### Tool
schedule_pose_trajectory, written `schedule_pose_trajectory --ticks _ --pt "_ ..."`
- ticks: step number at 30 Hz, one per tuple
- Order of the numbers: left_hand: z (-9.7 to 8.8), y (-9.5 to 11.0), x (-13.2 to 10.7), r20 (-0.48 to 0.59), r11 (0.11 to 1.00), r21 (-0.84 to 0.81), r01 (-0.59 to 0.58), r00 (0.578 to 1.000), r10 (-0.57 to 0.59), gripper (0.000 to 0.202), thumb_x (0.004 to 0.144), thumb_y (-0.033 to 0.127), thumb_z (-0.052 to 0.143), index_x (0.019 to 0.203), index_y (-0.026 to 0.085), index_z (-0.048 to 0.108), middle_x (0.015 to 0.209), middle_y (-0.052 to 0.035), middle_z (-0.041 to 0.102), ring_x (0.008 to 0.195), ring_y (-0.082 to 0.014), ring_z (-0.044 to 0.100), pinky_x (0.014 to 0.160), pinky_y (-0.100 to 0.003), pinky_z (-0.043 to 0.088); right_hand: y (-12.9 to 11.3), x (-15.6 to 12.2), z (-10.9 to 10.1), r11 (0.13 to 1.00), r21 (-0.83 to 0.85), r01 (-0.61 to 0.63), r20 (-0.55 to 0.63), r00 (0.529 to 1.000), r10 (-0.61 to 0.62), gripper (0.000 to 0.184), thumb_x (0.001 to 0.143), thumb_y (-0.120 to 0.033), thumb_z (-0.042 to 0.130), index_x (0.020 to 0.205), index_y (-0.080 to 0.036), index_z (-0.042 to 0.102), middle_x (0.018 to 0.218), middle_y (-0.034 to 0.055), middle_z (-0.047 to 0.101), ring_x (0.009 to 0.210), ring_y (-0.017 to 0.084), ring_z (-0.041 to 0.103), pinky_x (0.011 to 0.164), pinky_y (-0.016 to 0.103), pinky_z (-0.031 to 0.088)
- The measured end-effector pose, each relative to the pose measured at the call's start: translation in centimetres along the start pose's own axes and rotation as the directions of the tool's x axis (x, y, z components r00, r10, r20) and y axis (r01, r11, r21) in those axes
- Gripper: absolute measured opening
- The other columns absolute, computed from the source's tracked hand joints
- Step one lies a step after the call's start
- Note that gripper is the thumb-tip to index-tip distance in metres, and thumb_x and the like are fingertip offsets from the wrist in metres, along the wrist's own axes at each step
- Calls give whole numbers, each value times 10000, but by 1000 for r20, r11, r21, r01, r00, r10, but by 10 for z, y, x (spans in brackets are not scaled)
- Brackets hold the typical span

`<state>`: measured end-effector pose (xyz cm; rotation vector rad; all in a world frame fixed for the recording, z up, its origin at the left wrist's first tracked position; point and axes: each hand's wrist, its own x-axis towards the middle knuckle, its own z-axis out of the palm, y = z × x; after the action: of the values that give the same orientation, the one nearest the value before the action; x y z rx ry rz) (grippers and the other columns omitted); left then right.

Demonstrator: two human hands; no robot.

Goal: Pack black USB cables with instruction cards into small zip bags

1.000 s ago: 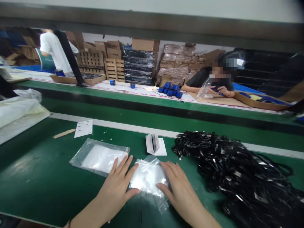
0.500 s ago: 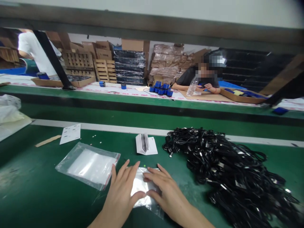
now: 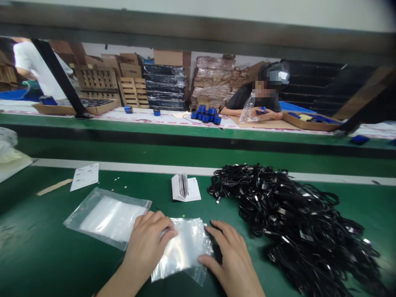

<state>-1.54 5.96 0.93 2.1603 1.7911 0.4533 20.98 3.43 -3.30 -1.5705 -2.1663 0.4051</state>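
A stack of small clear plastic bags (image 3: 185,243) lies on the green table between my hands, its edges uneven at the right and bottom. My left hand (image 3: 150,237) is at the stack's left side, fingers curled and thumb close to the index finger, pinching the edge. Along the right edge, my right hand (image 3: 230,251) rests with thumb and fingers apart, its thumb touching the bags. Just left of my left hand is a larger clear zip bag (image 3: 107,216) with white contents. Beyond the stack stands a fanned-open wad of folded white leaflets (image 3: 185,187).
A big heap of black cables (image 3: 287,222) covers the right side. Farther left lie a white card (image 3: 85,176) and a tan strip (image 3: 54,187). Across a raised ledge, a co-worker (image 3: 260,99) handles a blue item near blue cylinders (image 3: 206,114) and a clear bottle (image 3: 247,109).
My hands have moved apart from over the stack to its two sides, uncovering the bags. My left fingers have curled in. The view has shifted slightly right.
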Motion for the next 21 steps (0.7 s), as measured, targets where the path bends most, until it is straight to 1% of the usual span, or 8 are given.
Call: schedule_pose_trajectory --ticks 3,5,8,10,12,14,18,21 --pt "-2 -2 -10 -36 996 -84 -1 999 -2 243 892 347 438 817 268 656 846 18 717 836 -206 640 773 -325 454 -5 -1 -4 985 157 -75 -11 997 77 336 740 -247 703 1068 -218 638 1203 122 592 1120 328 530 918 469 442" --pt "-3 -5 -20 -31 969 -222 111 992 -121 262 882 420 434 833 267 641 809 25 718 772 -183 656 692 -259 481 -11 -3 -7 940 327 -100 25 995 97 231 743 -204 676 972 -211 652 1119 95 633 1051 280 571 896 385 454" --pt "-2 -9 -33 32 856 -430 289 952 -305 284 831 504 487 794 251 609 655 45 654 619 -155 621 565 -213 470 -21 -6 -9 782 588 -206 229 970 84 73 782 -219 606 835 -186 643 802 44 691 750 192 639 687 253 489" --pt "0 -13 -37 53 825 -473 310 944 -324 298 822 514 496 767 238 595 598 52 599 569 -143 584 527 -207 454 -27 -5 -8 682 664 -306 356 932 72 165 838 -292 537 769 -173 629 643 20 663 595 155 607 572 214 457" --pt "3 -19 -39 86 840 -446 310 949 -304 310 833 509 478 742 233 588 567 53 563 538 -140 564 501 -209 451 -31 -3 -7 673 655 -343 386 918 92 264 878 -330 475 717 -170 610 606 19 642 575 145 587 554 203 434" --pt "7 -24 -39 30 898 -350 266 961 -273 288 837 487 478 791 231 602 620 33 598 585 -160 598 550 -237 492 -33 0 -7 760 579 -296 312 941 129 283 885 -323 455 688 -174 595 615 17 619 587 148 570 557 207 412" --pt "15 -20 -44 -352 998 -60 26 935 -45 241 827 406 538 975 230 610 947 -57 669 911 -242 644 783 -351 534 -35 3 -6 897 402 -182 90 983 159 254 876 -293 451 700 -184 599 661 12 575 605 153 538 578 228 383" --pt "21 -6 -52 -296 972 -127 -200 943 155 178 845 342 574 1001 260 601 921 -3 688 718 -127 683 672 -175 546 -39 3 -4 820 504 -270 195 961 197 214 829 -286 510 661 -174 583 587 -15 522 549 131 502 531 213 361"
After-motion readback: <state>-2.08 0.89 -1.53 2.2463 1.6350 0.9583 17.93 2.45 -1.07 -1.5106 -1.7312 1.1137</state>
